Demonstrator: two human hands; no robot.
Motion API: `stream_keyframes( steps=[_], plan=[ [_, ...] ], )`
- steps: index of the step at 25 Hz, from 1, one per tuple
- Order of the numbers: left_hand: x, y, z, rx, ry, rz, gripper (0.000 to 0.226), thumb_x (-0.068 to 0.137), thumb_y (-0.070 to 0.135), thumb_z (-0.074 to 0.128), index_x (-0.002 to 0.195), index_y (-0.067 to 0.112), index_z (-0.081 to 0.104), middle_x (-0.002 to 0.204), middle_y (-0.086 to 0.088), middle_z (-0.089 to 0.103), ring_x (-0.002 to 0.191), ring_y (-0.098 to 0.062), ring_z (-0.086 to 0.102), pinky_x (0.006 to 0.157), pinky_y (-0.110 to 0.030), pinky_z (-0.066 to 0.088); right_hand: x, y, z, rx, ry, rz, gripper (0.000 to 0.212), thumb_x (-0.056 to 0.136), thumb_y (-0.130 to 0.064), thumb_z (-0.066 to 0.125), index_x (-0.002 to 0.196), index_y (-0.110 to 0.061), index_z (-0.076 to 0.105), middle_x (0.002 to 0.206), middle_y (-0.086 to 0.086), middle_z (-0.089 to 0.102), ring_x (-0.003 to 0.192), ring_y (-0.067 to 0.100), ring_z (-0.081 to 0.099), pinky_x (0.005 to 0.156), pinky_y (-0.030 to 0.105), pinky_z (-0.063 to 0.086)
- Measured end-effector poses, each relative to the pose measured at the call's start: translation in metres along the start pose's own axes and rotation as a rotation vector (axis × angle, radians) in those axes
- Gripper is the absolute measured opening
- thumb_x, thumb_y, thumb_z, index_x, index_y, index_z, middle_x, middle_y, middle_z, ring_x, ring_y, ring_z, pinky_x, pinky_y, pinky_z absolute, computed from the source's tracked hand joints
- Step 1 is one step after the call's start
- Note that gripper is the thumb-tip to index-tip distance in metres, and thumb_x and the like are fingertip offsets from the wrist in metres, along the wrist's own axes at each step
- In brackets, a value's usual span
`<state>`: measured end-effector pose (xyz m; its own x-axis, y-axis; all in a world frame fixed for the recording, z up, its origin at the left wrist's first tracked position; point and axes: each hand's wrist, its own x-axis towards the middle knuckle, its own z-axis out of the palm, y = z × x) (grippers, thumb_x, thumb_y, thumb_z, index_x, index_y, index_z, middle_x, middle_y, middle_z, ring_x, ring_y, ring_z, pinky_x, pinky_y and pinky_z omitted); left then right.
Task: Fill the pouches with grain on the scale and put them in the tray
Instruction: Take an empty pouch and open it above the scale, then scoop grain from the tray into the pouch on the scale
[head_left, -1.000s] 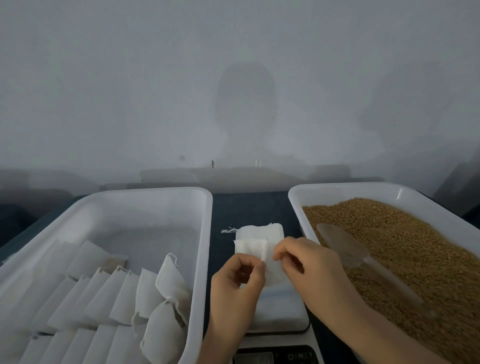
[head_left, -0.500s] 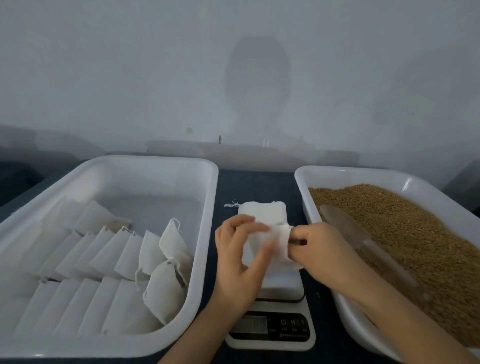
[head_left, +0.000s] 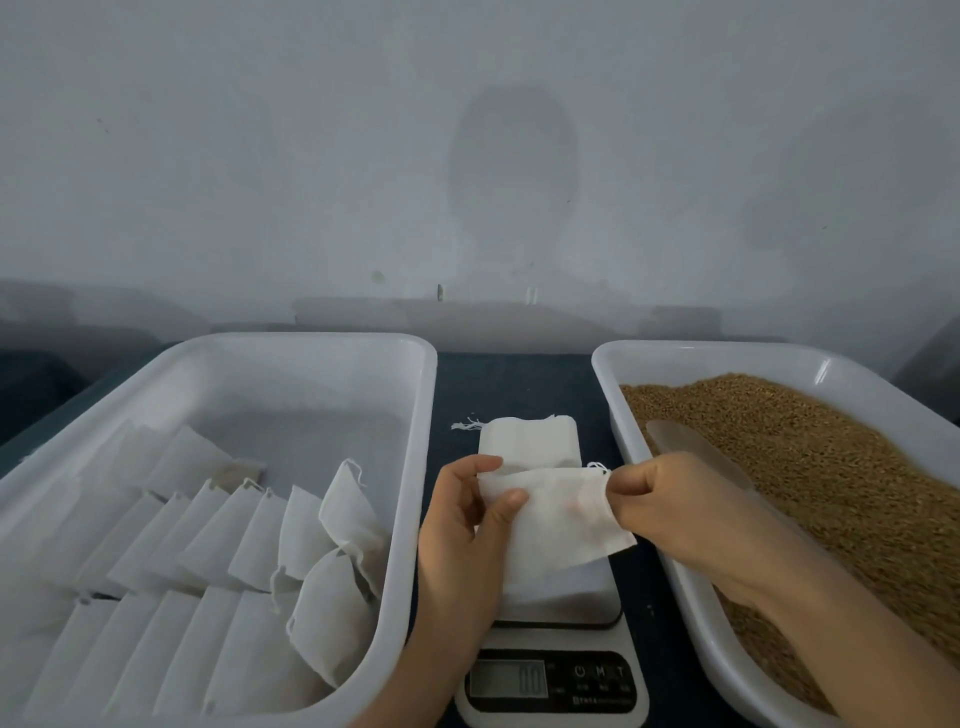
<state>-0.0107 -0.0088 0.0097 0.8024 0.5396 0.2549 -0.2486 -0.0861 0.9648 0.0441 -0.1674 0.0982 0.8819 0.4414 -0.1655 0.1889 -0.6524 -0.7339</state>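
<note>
L hand (head_left: 467, 525) & R hand (head_left: 670, 499) each pinch an edge of an empty white pouch (head_left: 556, 519), held just over the scale (head_left: 556, 675), btwn the tray (head_left: 311, 353) w/ filled pouches (head_left: 332, 613) & the grain (head_left: 831, 467) bin (head_left: 675, 358), scoop (head_left: 691, 447) lying in it

Your one camera rides on your head, facing forward and down, close over the table (head_left: 519, 384). The scale (head_left: 550, 680) sits at 6 o'clock, the tray (head_left: 311, 340) at 9, the grain tray (head_left: 727, 351) at 3 and the wall (head_left: 467, 156) at 12.
</note>
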Motion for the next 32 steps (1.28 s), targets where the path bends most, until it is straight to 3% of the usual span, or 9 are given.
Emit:
stream_keyframes(
  steps=[2, 5, 8, 12, 16, 19, 22, 24, 32],
  plan=[
    [-0.002, 0.002, 0.000, 0.097, -0.001, 0.055, 0.030, 0.087, 0.021, 0.068, 0.105, 0.040, 0.055, 0.090, 0.009, 0.066, 0.087, -0.015, 0.061, 0.074, -0.024, 0.051, -0.003, -0.001, -0.001, 0.011, -0.003, -0.008, 0.028, 0.086, -0.032, 0.058, 0.063, -0.040, 0.071, 0.079, -0.007, 0.073, 0.077, 0.009, 0.068, 0.081, 0.034, 0.056],
    [-0.006, 0.004, 0.004, 0.531, -0.025, 0.525, 0.059, 0.080, 0.059, 0.062, 0.128, 0.027, 0.046, 0.130, 0.002, 0.054, 0.120, -0.019, 0.050, 0.100, -0.031, 0.043, -0.006, -0.005, 0.002, -0.002, -0.028, -0.071, 0.027, 0.083, -0.035, 0.059, 0.060, -0.048, 0.067, 0.068, -0.013, 0.068, 0.056, 0.006, 0.060, 0.062, 0.022, 0.047],
    [-0.008, 0.000, 0.013, 0.774, -0.038, 0.784, 0.084, 0.074, 0.070, 0.057, 0.135, 0.015, 0.038, 0.136, -0.005, 0.053, 0.134, -0.021, 0.040, 0.112, -0.048, 0.031, -0.008, -0.010, 0.008, -0.035, -0.069, -0.129, 0.039, 0.083, -0.028, 0.057, 0.048, -0.045, 0.062, 0.059, -0.017, 0.059, 0.045, 0.002, 0.049, 0.053, 0.020, 0.038],
    [-0.004, -0.003, 0.009, 0.660, -0.113, 0.761, 0.057, 0.076, 0.053, 0.062, 0.122, 0.019, 0.053, 0.116, 0.006, 0.063, 0.118, -0.006, 0.050, 0.112, -0.042, 0.032, -0.007, -0.009, 0.013, -0.042, -0.106, -0.143, 0.023, 0.083, -0.033, 0.061, 0.062, -0.031, 0.070, 0.082, -0.003, 0.069, 0.069, 0.008, 0.064, 0.067, 0.027, 0.051],
    [-0.005, 0.002, 0.004, 0.517, -0.224, 0.549, 0.039, 0.077, 0.049, 0.063, 0.113, 0.035, 0.054, 0.111, 0.023, 0.057, 0.111, 0.008, 0.047, 0.101, -0.025, 0.038, -0.012, -0.013, 0.009, -0.050, -0.080, -0.246, 0.014, 0.086, -0.044, 0.060, 0.077, -0.043, 0.070, 0.094, -0.021, 0.067, 0.085, -0.006, 0.062, 0.081, 0.022, 0.051],
    [-0.008, 0.004, 0.000, 0.504, -0.329, 0.323, 0.042, 0.076, 0.069, 0.051, 0.113, 0.055, 0.039, 0.119, 0.038, 0.042, 0.116, 0.013, 0.037, 0.092, -0.007, 0.034, -0.016, -0.008, -0.021, -0.088, 0.121, -0.242, 0.027, 0.072, -0.066, 0.050, 0.085, -0.050, 0.067, 0.088, -0.030, 0.067, 0.077, -0.005, 0.064, 0.071, 0.019, 0.054],
    [-0.009, 0.003, -0.001, 0.523, -0.397, 0.250, 0.049, 0.072, 0.083, 0.040, 0.115, 0.061, 0.030, 0.121, 0.046, 0.032, 0.118, 0.017, 0.028, 0.089, -0.002, 0.031, -0.008, 0.024, -0.061, -0.322, 0.286, -0.052, 0.020, 0.084, -0.048, 0.054, 0.100, -0.042, 0.063, 0.097, -0.020, 0.068, 0.072, -0.006, 0.057, 0.056, 0.011, 0.046],
    [-0.008, 0.003, -0.002, 0.509, -0.404, 0.231, 0.053, 0.068, 0.082, 0.039, 0.115, 0.059, 0.030, 0.121, 0.043, 0.033, 0.119, 0.017, 0.029, 0.089, -0.003, 0.031, 0.003, 0.051, -0.077, -0.592, 0.155, 0.174, 0.025, 0.090, -0.040, 0.056, 0.110, -0.027, 0.063, 0.102, -0.009, 0.067, 0.076, -0.002, 0.056, 0.053, 0.010, 0.040],
    [-0.004, 0.007, 0.000, 0.334, -0.334, 0.136, 0.061, 0.062, 0.068, 0.059, 0.116, 0.049, 0.039, 0.121, 0.033, 0.047, 0.115, 0.005, 0.046, 0.093, -0.009, 0.040, 0.028, 0.082, -0.069, -0.761, 0.152, 0.326, 0.032, 0.092, -0.041, 0.053, 0.072, -0.017, 0.057, 0.065, -0.004, 0.058, 0.052, 0.009, 0.055, 0.045, 0.020, 0.039]
  ],
)
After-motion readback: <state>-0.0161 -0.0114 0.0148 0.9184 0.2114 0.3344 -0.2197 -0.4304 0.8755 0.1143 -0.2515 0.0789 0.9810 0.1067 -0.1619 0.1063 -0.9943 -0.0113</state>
